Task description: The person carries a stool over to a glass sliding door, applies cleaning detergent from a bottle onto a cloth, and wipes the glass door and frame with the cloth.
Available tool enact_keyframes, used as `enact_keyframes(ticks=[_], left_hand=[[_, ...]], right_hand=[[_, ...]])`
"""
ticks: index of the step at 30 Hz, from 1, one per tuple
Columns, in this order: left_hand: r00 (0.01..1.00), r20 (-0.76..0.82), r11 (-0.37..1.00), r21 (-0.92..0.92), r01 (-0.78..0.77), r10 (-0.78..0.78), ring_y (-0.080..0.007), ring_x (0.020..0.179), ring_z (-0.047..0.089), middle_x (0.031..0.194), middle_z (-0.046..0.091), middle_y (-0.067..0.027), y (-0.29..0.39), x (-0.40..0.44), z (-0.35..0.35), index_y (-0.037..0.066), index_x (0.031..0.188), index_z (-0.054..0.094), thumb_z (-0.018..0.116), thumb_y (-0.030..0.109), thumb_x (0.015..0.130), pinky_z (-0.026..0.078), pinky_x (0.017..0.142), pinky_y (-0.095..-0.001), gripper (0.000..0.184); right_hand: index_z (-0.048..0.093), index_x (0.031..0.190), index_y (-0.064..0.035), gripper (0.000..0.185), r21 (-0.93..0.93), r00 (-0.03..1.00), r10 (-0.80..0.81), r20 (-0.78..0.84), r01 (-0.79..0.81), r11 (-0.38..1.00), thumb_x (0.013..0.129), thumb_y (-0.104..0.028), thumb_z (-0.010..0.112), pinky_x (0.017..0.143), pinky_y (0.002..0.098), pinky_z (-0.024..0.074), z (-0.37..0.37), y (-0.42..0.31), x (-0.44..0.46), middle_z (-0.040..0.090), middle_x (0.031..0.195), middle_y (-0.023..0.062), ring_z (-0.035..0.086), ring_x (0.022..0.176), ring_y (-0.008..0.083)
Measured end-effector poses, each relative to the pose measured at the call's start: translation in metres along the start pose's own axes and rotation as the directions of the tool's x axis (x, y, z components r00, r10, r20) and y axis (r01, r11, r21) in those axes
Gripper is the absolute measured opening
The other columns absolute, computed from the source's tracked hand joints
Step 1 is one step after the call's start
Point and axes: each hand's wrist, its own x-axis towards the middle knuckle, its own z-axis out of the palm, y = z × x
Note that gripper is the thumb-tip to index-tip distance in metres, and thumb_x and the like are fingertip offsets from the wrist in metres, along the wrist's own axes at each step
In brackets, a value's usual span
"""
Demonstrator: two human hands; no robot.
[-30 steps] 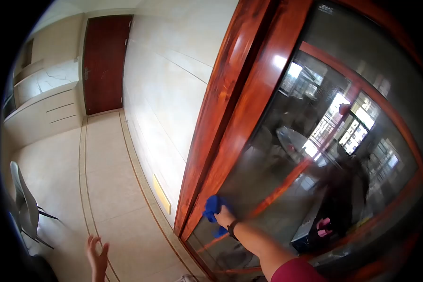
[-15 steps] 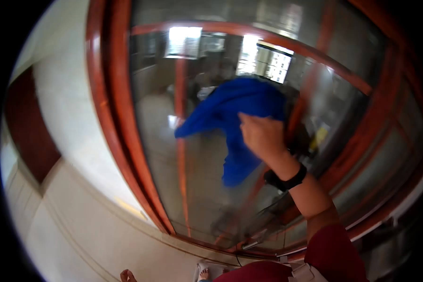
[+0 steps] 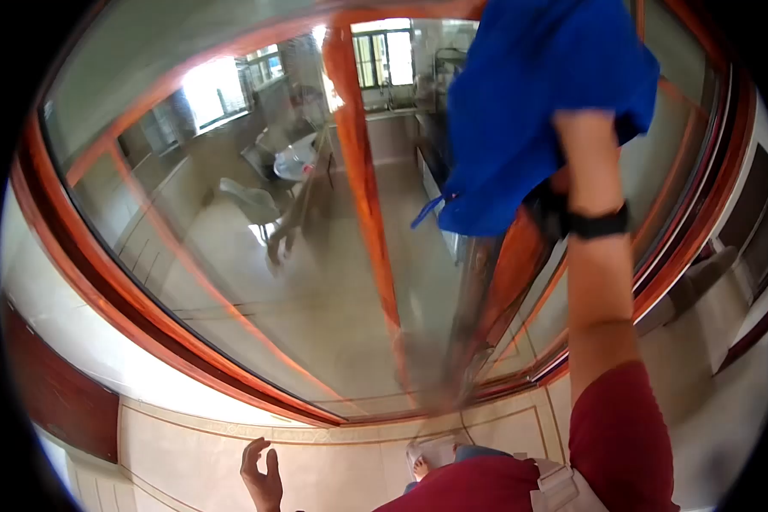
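Observation:
My right hand (image 3: 582, 128), with a dark band (image 3: 597, 224) round its wrist, is raised high against a large glass pane (image 3: 307, 324) in an orange-brown frame. It holds a blue cloth (image 3: 538, 111), which spreads over the upper right of the glass and hangs down at its lower left. The cloth hides most of the fingers. Low in the view, my left hand (image 3: 261, 475) hangs away from the glass with its fingers curved and apart, holding nothing.
Through the glass show a round table (image 3: 295, 160), a chair (image 3: 249, 203) and bright windows (image 3: 216, 90). The wooden frame (image 3: 171, 346) curves along the left and bottom. Pale tiled floor (image 3: 179, 452) lies below, with a bare foot (image 3: 421, 467) near my body.
My right hand has carried the blue cloth up and to the right across the glass. The view has shifted, and more of my left hand shows.

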Motion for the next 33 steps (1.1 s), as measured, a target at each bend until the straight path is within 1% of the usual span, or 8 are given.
enact_keyframes(ticks=[12,17,20,23,25,27,29,33], left_hand=[[0.930,0.276,0.970,-0.064,-0.236,0.245,-0.0254,0.095,0.062,0.098,0.066,-0.0139,0.141,0.099,0.048,-0.002,0.102,0.063,0.060,-0.005,0.080,0.047,0.087,-0.0351,0.022],[0.867,0.231,0.883,-0.283,-0.374,0.441,-0.0240,0.096,0.062,0.102,0.067,-0.0136,0.212,0.128,0.090,-0.003,0.102,0.063,0.058,-0.002,0.083,0.046,0.088,-0.0334,0.020],[0.875,0.201,0.814,-0.501,-0.295,0.441,-0.0173,0.096,0.062,0.101,0.067,-0.0097,0.233,0.140,0.121,-0.002,0.101,0.062,0.056,0.002,0.090,0.046,0.087,-0.0300,0.014],[0.854,0.261,0.765,-0.606,-0.219,0.451,-0.0149,0.096,0.062,0.100,0.068,-0.0081,0.248,0.145,0.142,-0.001,0.100,0.063,0.056,0.002,0.091,0.045,0.087,-0.0276,0.011],[0.846,0.307,0.769,-0.616,-0.173,0.436,-0.0139,0.094,0.062,0.098,0.068,-0.0071,0.261,0.142,0.157,0.000,0.099,0.063,0.057,0.002,0.091,0.046,0.086,-0.0268,0.010],[0.823,0.359,0.806,-0.562,-0.186,0.441,-0.0138,0.094,0.062,0.096,0.068,-0.0064,0.263,0.141,0.172,0.000,0.099,0.063,0.058,0.002,0.091,0.046,0.087,-0.0271,0.010],[0.811,0.387,0.829,-0.523,-0.199,0.439,-0.0141,0.093,0.063,0.095,0.068,-0.0067,0.266,0.138,0.186,0.000,0.099,0.063,0.058,0.002,0.091,0.047,0.086,-0.0271,0.010],[0.837,0.385,0.827,-0.547,-0.132,0.389,-0.0147,0.090,0.064,0.091,0.069,-0.0079,0.272,0.139,0.189,-0.001,0.100,0.063,0.059,0.003,0.091,0.049,0.085,-0.0277,0.011]], right_hand=[[0.065,0.081,-0.0114,0.022,-0.118,0.997,-0.056,0.053,0.062,0.991,0.064,-0.025,0.068,0.076,0.0423,0.0438,-0.009,0.100,0.030,0.059,0.078,0.0117,0.057,0.080,0.0321],[0.065,0.081,-0.0120,0.025,0.036,0.969,-0.142,0.201,0.137,0.990,0.061,-0.025,0.070,0.077,0.0416,0.0436,-0.036,0.064,-0.008,0.058,0.077,0.0114,0.057,0.080,0.0314],[0.064,0.081,-0.0123,0.026,0.169,0.929,-0.161,0.333,0.110,0.979,0.059,-0.025,0.070,0.078,0.0412,0.0435,-0.061,0.043,-0.038,0.057,0.077,0.0112,0.056,0.081,0.0310],[0.064,0.081,-0.0126,0.028,0.281,0.843,-0.062,0.534,-0.108,0.954,0.058,-0.025,0.071,0.078,0.0408,0.0434,-0.090,0.021,-0.077,0.057,0.076,0.0111,0.056,0.082,0.0306],[0.064,0.081,-0.0128,0.029,0.265,0.689,0.122,0.715,-0.428,0.864,0.057,-0.025,0.071,0.079,0.0406,0.0433,-0.105,0.009,-0.128,0.056,0.076,0.0109,0.056,0.082,0.0303],[0.062,0.077,-0.0117,0.031,0.221,0.552,0.516,0.655,-0.793,0.567,0.057,-0.030,0.075,0.077,0.0415,0.0430,-0.093,-0.009,-0.210,0.055,0.073,0.0112,0.054,0.086,0.0329],[0.061,0.076,-0.0110,0.033,0.149,0.360,0.630,0.688,-0.920,0.364,0.060,-0.034,0.077,0.073,0.0418,0.0438,-0.094,-0.019,-0.267,0.053,0.067,0.0096,0.055,0.083,0.0326],[0.064,0.079,-0.0104,0.030,0.000,0.167,0.621,0.766,-0.966,0.259,0.059,-0.030,0.075,0.071,0.0407,0.0456,-0.105,-0.031,-0.376,0.057,0.072,0.0110,0.058,0.081,0.0314]])
